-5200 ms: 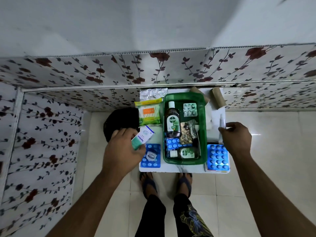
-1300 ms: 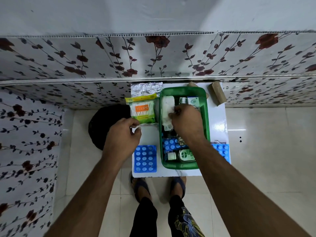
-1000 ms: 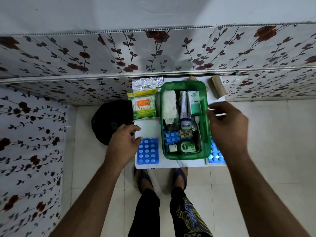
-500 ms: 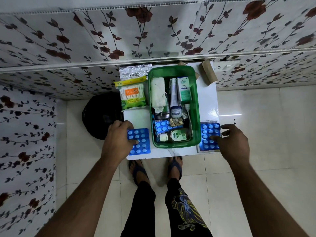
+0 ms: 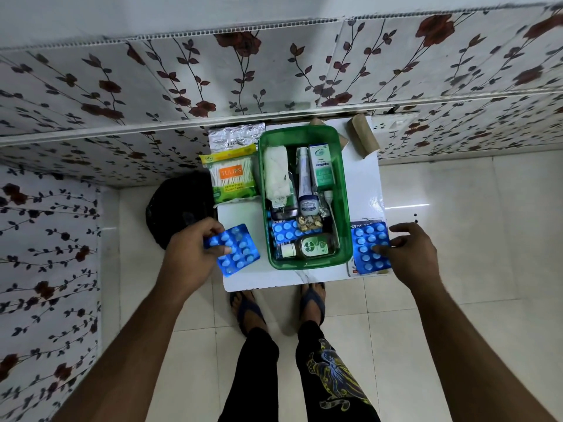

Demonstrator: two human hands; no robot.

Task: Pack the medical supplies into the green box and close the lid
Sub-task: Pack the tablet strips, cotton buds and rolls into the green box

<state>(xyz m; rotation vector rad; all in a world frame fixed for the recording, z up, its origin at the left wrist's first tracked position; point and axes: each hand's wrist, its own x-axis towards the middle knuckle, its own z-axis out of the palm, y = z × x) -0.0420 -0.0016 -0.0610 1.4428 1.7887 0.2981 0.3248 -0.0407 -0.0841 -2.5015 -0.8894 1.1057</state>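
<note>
The green box [image 5: 343,208] stands open on a small white table [image 5: 362,184]. Inside lie a white gauze roll [image 5: 275,175], a tube [image 5: 304,181], a small green-white carton [image 5: 321,167], a blue pill strip [image 5: 285,231] and a Dettol bottle [image 5: 313,246]. My left hand [image 5: 189,254] grips a blue blister strip [image 5: 236,251], tilted up off the table left of the box. My right hand [image 5: 408,254] rests its fingertips on a second blue blister strip [image 5: 368,243] lying flat right of the box.
A pack of cotton swabs [image 5: 233,176] and a silver foil strip [image 5: 236,135] lie at the table's back left. Two brown rolls [image 5: 364,137] sit at the back right by the floral wall. A black round object [image 5: 179,205] stands on the floor to the left.
My left hand has closed on the left blister strip and lifted it at a tilt. My right hand's fingers have slid further onto the right strip.
</note>
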